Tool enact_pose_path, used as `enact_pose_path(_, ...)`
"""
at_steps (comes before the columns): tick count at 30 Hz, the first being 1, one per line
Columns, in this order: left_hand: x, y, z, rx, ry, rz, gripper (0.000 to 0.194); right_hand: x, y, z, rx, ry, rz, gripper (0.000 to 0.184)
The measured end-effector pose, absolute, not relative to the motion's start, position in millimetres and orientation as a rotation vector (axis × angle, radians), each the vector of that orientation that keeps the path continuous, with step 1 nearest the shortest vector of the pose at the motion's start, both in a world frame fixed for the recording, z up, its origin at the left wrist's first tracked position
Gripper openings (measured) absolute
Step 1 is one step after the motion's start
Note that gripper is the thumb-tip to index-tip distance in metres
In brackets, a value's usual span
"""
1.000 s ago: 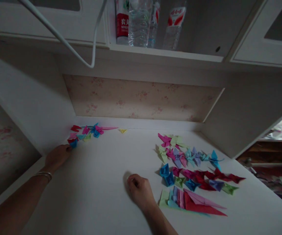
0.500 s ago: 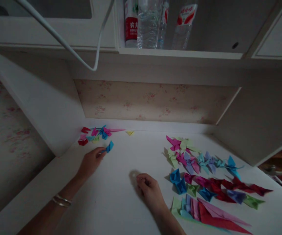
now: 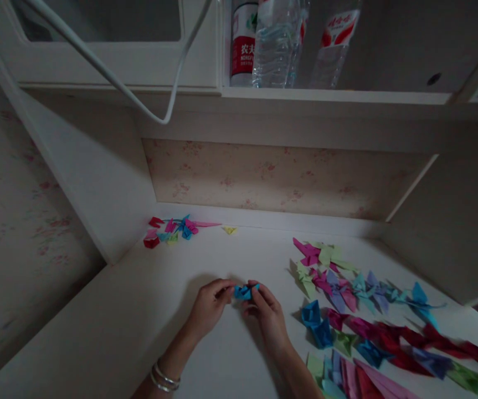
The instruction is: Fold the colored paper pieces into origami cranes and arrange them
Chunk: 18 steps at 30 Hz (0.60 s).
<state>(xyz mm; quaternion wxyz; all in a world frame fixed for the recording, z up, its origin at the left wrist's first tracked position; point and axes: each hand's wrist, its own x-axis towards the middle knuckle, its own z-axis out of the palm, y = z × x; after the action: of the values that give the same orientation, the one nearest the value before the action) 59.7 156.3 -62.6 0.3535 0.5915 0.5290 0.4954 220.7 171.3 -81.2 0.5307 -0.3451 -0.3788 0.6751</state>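
Blue folded paper [image 3: 243, 292] is over the white tabletop [image 3: 122, 310], its ends pinched by the left hand [image 3: 210, 303] and right hand [image 3: 270, 316], probably to steady so small a piece. Paper figures [image 3: 371, 330] lie in rows at right, apparently grouped by shape.

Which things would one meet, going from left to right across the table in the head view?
Nearer red paper piece, left hand, held blue paper piece, right hand, pair of blue paper pieces, rightmost green paper piece.
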Motion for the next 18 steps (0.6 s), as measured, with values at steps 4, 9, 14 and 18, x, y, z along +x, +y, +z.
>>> enact_pose_path(4, 55.8, 156.5, -70.9, 1.38, 1.311, 1.336, 0.032, 220.3, 169.5, -86.1, -0.845, -0.922, 1.589, 0.044)
enact_pose_path(9, 58.4, 154.5, -74.5, 1.296, 1.267, 1.353, 0.047, 217.5, 168.4, -89.5, -0.798, -0.864, 1.642, 0.043)
enact_pose_path(14, 60.5, 154.9, -76.1, 1.263, 1.232, 1.346, 0.039, 219.9, 167.4, -84.7, -0.762, -0.735, 1.675, 0.039)
enact_pose_path(18, 61.5, 155.2, -77.4, 1.246, 1.248, 1.357, 0.036, 221.2, 167.1, -81.0, -0.729, -0.686, 1.678, 0.032)
